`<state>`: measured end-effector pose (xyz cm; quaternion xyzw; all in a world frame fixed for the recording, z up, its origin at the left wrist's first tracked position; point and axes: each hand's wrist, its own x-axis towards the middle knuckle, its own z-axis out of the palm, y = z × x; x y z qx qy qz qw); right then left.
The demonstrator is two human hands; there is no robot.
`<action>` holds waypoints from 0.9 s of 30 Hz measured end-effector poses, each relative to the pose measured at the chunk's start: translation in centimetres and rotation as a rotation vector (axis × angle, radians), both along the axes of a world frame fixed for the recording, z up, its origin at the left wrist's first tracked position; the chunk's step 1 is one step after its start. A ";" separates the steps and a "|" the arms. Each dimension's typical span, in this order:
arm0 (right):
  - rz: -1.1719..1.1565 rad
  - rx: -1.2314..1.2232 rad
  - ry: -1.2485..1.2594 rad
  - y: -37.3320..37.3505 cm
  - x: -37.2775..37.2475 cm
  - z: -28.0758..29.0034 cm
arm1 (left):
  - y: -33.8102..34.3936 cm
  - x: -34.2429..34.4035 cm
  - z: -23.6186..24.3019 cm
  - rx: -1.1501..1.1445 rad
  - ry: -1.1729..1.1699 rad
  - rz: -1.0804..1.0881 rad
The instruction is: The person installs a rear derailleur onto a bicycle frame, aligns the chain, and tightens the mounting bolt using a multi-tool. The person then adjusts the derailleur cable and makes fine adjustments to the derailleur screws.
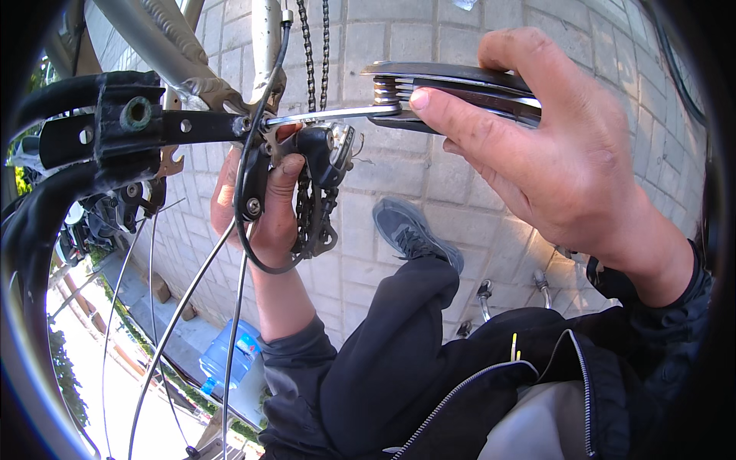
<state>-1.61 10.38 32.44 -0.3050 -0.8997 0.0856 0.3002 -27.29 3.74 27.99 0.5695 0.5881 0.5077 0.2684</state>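
My right hand (548, 146) is closed around a folding multi-tool (452, 80) with dark side plates. A slim silver key (330, 115) is folded out of it to the left. Its tip meets the bicycle's rear dropout area, by a bolt at the end of a black strut (203, 127). Below, my left hand (277, 207) wraps around the rear derailleur (313, 149), thumb on its near side and fingers partly hidden behind black parts. A black cable (264, 264) loops under the derailleur. The bike chain (308, 46) runs up from there.
The silver bicycle frame (172, 57) and thick black tubes (46, 199) fill the left side. Thin metal rods (172, 326) slant downward. A blue water jug (230, 353) stands lower left. My shoe (406, 230) rests on the paving (383, 169).
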 end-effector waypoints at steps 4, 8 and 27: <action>0.034 -0.326 -0.015 0.2 0.6 1.4 | 0.0 -0.1 0.2 0.017 0.059 -0.012; 0.065 -0.538 0.064 0.5 0.8 0.8 | -0.2 -0.7 0.0 0.016 0.049 -0.068; 0.251 -0.786 0.318 1.7 2.0 -2.4 | -0.6 -1.4 -0.3 0.065 -0.071 -0.083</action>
